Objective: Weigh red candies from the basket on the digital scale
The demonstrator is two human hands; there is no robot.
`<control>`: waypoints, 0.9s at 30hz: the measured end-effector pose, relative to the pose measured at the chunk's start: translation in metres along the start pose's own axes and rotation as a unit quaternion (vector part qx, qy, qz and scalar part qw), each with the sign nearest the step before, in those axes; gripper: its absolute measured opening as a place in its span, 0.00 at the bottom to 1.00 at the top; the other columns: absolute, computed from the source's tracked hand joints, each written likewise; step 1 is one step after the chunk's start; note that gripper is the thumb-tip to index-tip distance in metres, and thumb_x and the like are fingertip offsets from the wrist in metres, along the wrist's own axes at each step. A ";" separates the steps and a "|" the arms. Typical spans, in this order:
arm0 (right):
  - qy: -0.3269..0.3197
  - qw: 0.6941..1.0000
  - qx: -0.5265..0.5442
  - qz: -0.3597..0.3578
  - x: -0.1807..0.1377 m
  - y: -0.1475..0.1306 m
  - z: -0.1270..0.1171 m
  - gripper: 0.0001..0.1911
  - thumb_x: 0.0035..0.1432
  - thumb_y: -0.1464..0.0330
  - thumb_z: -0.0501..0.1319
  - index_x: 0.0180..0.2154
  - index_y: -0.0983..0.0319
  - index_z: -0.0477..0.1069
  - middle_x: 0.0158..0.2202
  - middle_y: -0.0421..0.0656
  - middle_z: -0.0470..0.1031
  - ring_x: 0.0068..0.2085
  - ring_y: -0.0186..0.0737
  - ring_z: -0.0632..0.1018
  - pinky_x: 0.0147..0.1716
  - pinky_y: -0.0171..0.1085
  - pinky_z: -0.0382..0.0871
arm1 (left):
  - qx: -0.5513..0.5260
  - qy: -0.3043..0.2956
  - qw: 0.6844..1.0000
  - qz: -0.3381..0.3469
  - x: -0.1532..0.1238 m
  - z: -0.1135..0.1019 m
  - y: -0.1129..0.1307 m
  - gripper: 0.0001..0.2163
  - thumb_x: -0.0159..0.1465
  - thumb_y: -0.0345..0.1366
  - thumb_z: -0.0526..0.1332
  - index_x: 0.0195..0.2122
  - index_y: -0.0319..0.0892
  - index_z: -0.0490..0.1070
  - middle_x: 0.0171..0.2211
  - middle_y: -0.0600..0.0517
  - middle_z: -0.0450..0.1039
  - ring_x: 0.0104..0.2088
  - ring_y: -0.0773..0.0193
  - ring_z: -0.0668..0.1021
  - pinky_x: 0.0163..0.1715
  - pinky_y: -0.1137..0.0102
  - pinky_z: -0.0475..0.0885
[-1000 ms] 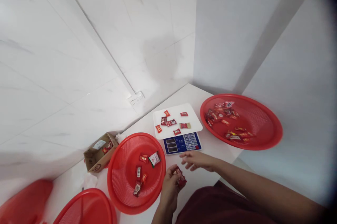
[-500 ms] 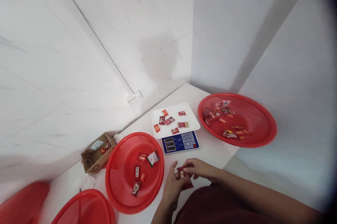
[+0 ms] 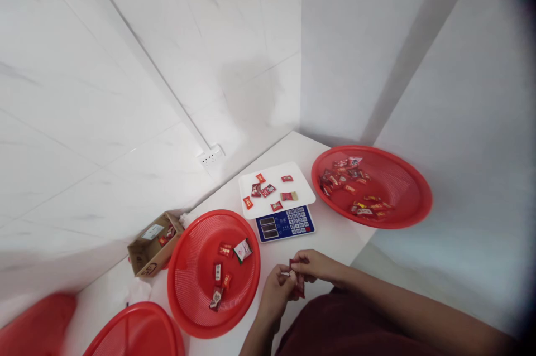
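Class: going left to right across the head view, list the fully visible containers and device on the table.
cardboard box → red basket with few sweets → weighing scale → red basket with many sweets. The wrapped sweet between left hand and right hand overlaps the scale: omitted.

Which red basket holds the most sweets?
The right basket, beside the scale: it holds a heap of sweets. The middle basket holds only a few.
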State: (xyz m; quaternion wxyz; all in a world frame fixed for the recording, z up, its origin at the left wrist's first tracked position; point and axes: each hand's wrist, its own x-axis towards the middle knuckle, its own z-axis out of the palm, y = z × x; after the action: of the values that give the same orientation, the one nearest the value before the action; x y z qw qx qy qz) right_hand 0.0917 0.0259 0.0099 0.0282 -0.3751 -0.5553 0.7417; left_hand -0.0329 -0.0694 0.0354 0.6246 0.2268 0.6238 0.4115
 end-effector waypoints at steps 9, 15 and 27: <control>0.035 0.998 0.007 -0.055 -0.002 -0.005 0.002 0.08 0.48 0.65 0.56 0.24 0.63 0.61 0.15 0.35 0.67 0.18 0.29 0.68 0.19 0.30 0.54 | 0.030 0.007 0.999 -0.012 -0.001 0.006 -0.001 0.20 0.50 0.54 0.58 0.28 0.40 0.62 0.22 0.52 0.70 0.23 0.67 0.71 0.24 0.72 0.63; 0.045 0.997 0.016 -0.062 -0.003 -0.009 0.003 0.09 0.48 0.63 0.56 0.24 0.62 0.62 0.17 0.36 0.68 0.20 0.30 0.69 0.20 0.31 0.54 | 0.027 -0.010 0.999 -0.028 -0.004 0.003 -0.002 0.21 0.51 0.55 0.57 0.23 0.38 0.64 0.19 0.51 0.68 0.21 0.68 0.69 0.25 0.71 0.62; 0.034 0.999 0.010 -0.041 -0.001 -0.007 0.001 0.14 0.48 0.58 0.56 0.23 0.64 0.65 0.16 0.36 0.66 0.17 0.27 0.62 0.19 0.30 0.54 | 0.017 -0.002 0.999 0.039 -0.002 0.001 0.003 0.20 0.50 0.54 0.59 0.20 0.39 0.63 0.16 0.54 0.64 0.18 0.71 0.63 0.22 0.73 0.56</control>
State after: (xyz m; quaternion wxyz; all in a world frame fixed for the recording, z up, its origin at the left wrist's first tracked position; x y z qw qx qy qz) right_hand 0.0890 0.0278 0.0164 0.0810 -0.3772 -0.5613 0.7322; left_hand -0.0324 -0.0695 0.0391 0.6051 0.2623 0.6205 0.4243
